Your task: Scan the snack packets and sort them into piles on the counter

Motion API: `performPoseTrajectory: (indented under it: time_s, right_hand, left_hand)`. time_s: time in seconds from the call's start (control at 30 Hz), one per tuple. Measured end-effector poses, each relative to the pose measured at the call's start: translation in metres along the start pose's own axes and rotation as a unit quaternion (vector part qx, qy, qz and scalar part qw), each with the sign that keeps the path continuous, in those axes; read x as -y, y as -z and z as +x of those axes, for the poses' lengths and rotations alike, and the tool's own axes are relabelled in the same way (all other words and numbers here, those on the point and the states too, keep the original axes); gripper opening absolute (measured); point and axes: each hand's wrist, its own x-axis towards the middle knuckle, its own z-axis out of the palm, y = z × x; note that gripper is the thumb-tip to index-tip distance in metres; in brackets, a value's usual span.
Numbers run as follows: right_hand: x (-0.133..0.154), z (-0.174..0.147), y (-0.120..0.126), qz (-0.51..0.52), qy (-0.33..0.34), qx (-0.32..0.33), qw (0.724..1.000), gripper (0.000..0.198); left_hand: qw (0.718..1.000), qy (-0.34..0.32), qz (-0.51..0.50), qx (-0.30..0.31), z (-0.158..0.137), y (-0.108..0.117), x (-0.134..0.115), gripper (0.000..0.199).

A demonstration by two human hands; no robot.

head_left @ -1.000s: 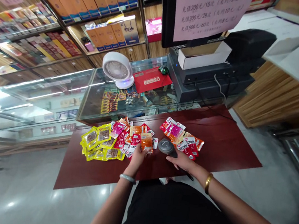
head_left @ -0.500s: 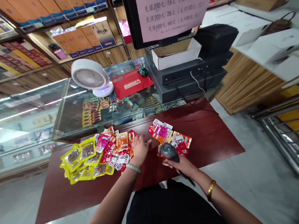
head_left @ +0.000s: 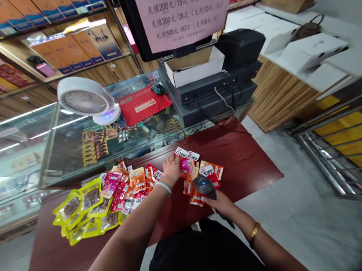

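My right hand (head_left: 220,202) is closed round the handle of a dark barcode scanner (head_left: 204,186). The scanner's head hangs over a small group of snack packets (head_left: 209,174), red, orange and white. At that group's left edge is my left hand (head_left: 172,169), its fingers stretched over or against a pink packet (head_left: 186,166); the fingertips are partly hard to make out. Left of this hand lies a heap of red and orange snack packets (head_left: 137,180). Yellow packets (head_left: 88,205) with clear windows overlap at the heap's far left.
The packets lie on a dark red tabletop (head_left: 247,157). Behind it stands a glass display case (head_left: 66,152), bearing a white fan (head_left: 85,97) and a red mat (head_left: 145,107). A monitor with a pink price sheet (head_left: 182,17) rises above a white box (head_left: 198,69). A metal rail (head_left: 322,166) stands right.
My left hand has moved right, from the heap's edge to the smaller packet group. My right hand keeps the scanner over the packets. The whole view has shifted, so the surroundings appear further left.
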Motion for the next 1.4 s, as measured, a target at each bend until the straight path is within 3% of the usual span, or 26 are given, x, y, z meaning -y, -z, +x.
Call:
performPoseTrajectory:
  time_s: [0.3,0.47,0.6,0.7,0.83,1.03,1.13,1.2,1.4]
  right_hand:
    - [0.009,0.022,-0.018,-0.062,0.022,0.038,0.997,0.049]
    - [0.015,0.038,-0.039,-0.099,0.085,0.041,0.991,0.042]
    - [0.015,0.043,-0.053,-0.109,0.075,0.07,0.989,0.036]
    - [0.017,0.04,-0.061,-0.103,0.039,0.105,0.988,0.035]
    - [0.018,0.033,-0.064,-0.115,0.018,0.127,0.985,0.038]
    - [0.001,0.025,-0.054,-0.129,0.0,0.117,0.985,0.037]
    - [-0.009,0.022,-0.044,-0.112,0.005,0.105,0.988,0.037]
    - [-0.011,0.02,-0.038,-0.091,0.015,0.093,0.991,0.038]
    - [-0.015,0.01,-0.016,-0.071,0.022,0.055,0.996,0.046]
  left_hand:
    - [0.987,0.022,-0.148,0.051,-0.052,-0.004,0.035,0.05]
    - [0.983,0.052,-0.173,0.043,-0.081,0.0,0.046,0.046]
    - [0.979,0.063,-0.194,0.011,-0.099,-0.001,0.055,0.05]
    - [0.972,0.101,-0.212,0.005,-0.112,-0.003,0.066,0.06]
    - [0.959,0.188,-0.209,-0.025,-0.129,0.001,0.096,0.056]
    - [0.949,0.287,-0.093,-0.09,-0.141,0.007,0.134,0.057]
    - [0.941,0.296,-0.033,-0.164,-0.138,0.003,0.124,0.067]
    - [0.947,0.262,-0.028,-0.183,-0.131,-0.003,0.107,0.068]
    - [0.991,0.056,-0.073,-0.097,-0.082,-0.021,0.033,0.054]
